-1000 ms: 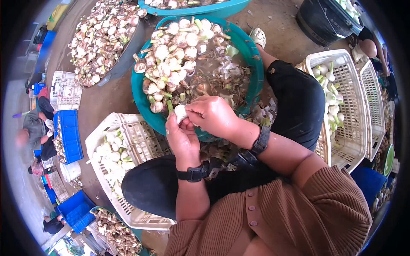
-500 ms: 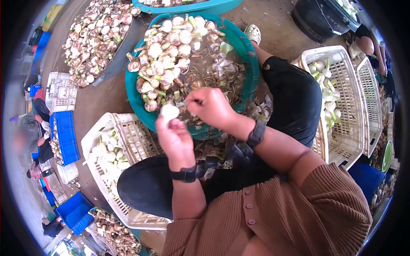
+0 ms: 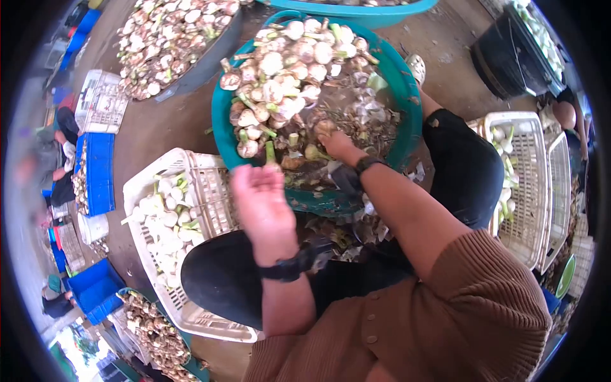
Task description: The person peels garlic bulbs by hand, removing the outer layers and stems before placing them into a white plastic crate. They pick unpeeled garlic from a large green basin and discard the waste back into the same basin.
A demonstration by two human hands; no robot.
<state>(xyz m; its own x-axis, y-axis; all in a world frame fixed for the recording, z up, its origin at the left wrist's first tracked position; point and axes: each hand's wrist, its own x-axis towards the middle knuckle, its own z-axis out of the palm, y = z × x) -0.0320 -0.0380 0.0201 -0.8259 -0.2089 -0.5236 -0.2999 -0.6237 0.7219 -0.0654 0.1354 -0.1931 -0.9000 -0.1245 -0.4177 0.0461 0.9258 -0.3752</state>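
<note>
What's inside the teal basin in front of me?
The teal basin holds bulbs piled at its left, loose peelings at its right, and the right hand reaching in. Its bottom is covered.

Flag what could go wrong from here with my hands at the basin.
1. The right hand reaches among wet peels in the teal basin; its grip could slip or close on peel instead of a bulb.
2. The unpeeled bulbs are heaped up to the rim; a nudge might roll some onto the ground.
3. The left hand is open and blurred beside the white crate; it could knock the crate's edge.
</note>
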